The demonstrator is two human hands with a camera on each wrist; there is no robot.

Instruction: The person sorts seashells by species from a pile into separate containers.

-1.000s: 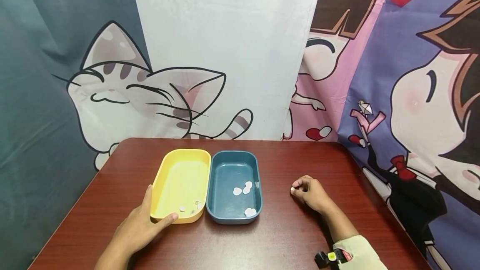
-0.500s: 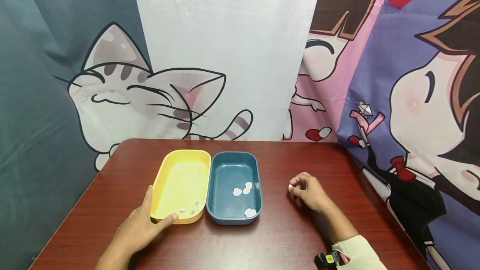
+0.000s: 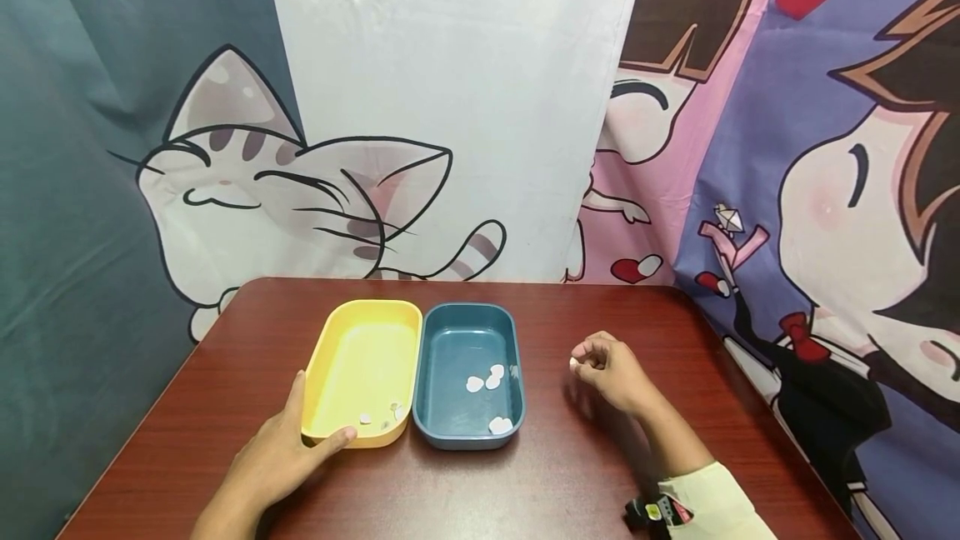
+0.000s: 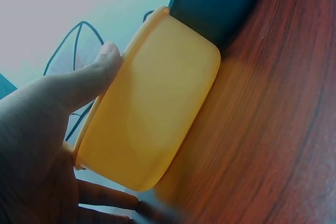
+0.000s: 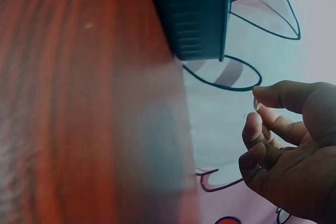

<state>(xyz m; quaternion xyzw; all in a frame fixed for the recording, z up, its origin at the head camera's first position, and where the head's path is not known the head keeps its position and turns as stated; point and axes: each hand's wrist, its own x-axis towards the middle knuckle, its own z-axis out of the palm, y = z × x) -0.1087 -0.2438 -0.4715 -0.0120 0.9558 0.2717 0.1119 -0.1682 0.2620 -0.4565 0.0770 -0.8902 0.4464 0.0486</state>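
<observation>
My left hand [image 3: 273, 457] rests at the near left corner of the yellow tray [image 3: 360, 340], its thumb over the near rim and its straight fingers along the outside. Several small pale flat pieces [image 3: 365, 419] lie in that tray's near end. Right of the table's middle, my right hand [image 3: 611, 373] pinches a small thin white piece [image 5: 256, 103] between thumb and forefinger, above the tabletop. The blue tray [image 3: 468, 319] stands against the yellow one and holds several rounded white pieces [image 3: 475, 384] of similar look, some overlapping.
The reddish-brown wooden table [image 3: 540, 482] ends at a cloth backdrop [image 3: 465, 107] printed with cartoon figures. A small black device [image 3: 652, 513] is worn at my right wrist, beside the pale sleeve [image 3: 712, 502].
My right hand has moved a little left and away from me, rising off the table with the white piece. My left hand and both trays have stayed put.
</observation>
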